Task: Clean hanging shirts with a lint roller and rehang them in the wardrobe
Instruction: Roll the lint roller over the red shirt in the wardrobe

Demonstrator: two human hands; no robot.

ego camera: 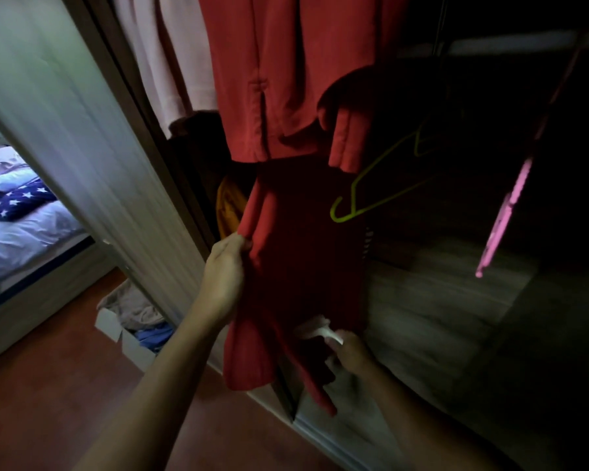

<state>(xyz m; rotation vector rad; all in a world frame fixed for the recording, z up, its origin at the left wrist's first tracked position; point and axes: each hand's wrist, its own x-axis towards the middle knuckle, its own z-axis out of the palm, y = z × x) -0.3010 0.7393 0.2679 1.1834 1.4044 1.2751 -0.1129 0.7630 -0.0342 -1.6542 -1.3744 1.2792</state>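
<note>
A red shirt (286,283) hangs inside the dark wardrobe, its lower part stretched down toward me. My left hand (223,277) pinches the shirt's left edge and holds the cloth taut. My right hand (349,351) grips the white lint roller (315,329), whose head rests against the shirt's lower front. The roller is blurred by motion. Another red garment (272,73) hangs above and behind the shirt.
A pale pink garment (170,62) hangs at the left. An empty yellow-green hanger (371,195) and a pink hanger (504,215) hang to the right. A white wardrobe door (92,158) stands at left, with a cardboard box of clothes (133,321) on the floor and a bed (21,226) beyond.
</note>
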